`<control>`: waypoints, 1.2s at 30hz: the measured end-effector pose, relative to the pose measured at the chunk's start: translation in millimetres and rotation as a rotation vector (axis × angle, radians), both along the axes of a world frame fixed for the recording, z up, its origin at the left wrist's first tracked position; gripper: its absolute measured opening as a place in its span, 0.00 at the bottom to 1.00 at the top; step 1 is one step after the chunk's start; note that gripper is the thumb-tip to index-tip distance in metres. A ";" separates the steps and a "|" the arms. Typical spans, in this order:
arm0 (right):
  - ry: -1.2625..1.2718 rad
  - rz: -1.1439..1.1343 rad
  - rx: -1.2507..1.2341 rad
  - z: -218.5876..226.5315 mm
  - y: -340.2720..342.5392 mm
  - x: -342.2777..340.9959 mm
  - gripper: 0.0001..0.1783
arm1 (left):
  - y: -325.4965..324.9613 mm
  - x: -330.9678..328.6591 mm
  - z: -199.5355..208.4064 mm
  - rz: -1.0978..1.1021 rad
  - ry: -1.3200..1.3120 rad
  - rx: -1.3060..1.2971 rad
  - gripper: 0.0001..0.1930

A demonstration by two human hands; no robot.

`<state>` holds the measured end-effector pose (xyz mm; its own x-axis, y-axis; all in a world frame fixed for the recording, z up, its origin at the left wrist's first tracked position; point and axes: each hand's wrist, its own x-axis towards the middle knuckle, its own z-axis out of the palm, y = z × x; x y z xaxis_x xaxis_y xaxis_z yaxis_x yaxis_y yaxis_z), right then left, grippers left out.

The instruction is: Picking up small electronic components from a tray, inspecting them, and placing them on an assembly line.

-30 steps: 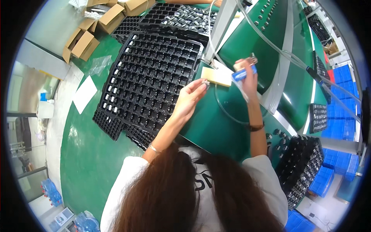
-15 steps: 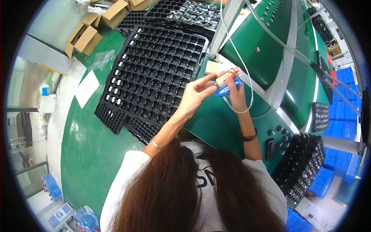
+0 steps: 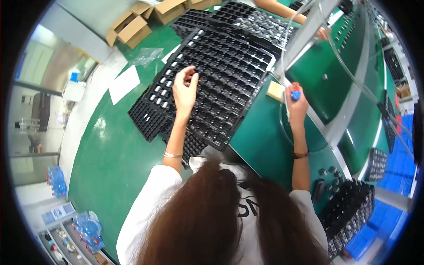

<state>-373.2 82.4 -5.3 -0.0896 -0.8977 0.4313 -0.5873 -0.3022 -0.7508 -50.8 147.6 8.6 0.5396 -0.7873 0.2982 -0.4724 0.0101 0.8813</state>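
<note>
My left hand is over a large black tray of square pockets. Its fingers are curled in; whatever they may hold is hidden. Beside it, small white-and-metal parts fill some pockets along the tray's left side. Over the green bench my right hand is closed around a small blue tool, mostly covered by the fingers. A thin white hose runs past that hand. Left of it lies a pale yellow block.
Loose metal parts and a filled black tray are at the right. Beyond a metal post runs a green belt. Another person's arm reaches in at the top. Cardboard boxes stand far left.
My hands have parted. The left has moved left from the blue tool to over the tray; the right has shifted right with the tool. Another person's arm has come in at the top.
</note>
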 end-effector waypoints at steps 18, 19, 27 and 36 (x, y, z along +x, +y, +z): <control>-0.341 0.016 0.142 -9.4 41.8 -63.6 0.19 | -98.7 110.1 -20.6 0.078 -0.788 0.355 0.07; -0.338 -0.001 0.142 -13.1 38.4 -69.8 0.19 | -95.0 110.6 -17.1 0.086 -0.785 0.313 0.08; -0.099 0.127 0.170 0.8 9.6 -28.3 0.24 | -58.9 16.4 29.2 -0.478 0.805 0.081 0.07; -0.078 -0.136 -0.096 -17.9 -64.3 -63.1 0.17 | 4.7 -100.2 -6.1 -0.479 1.488 0.314 0.19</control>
